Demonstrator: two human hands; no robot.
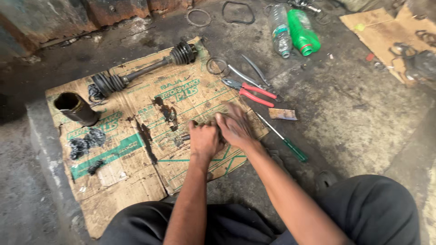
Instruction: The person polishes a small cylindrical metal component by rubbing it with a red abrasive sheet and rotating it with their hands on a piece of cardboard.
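Both hands meet on the greasy cardboard sheet (pixel 136 181). Left hand (pixel 205 140) is fisted around a small dark part (pixel 185 136) poking out leftward; right hand (pixel 235 127) lies flat, blurred, grip unclear. Red pliers (pixel 254 93) just beyond.

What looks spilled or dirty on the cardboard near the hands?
Black grease smears streak the cardboard sheet left of the left hand, and dark greasy clumps lie below the metal cup.

Grimy concrete floor (pixel 354 113), rusty wall (pixel 68 13) behind, dim daylight
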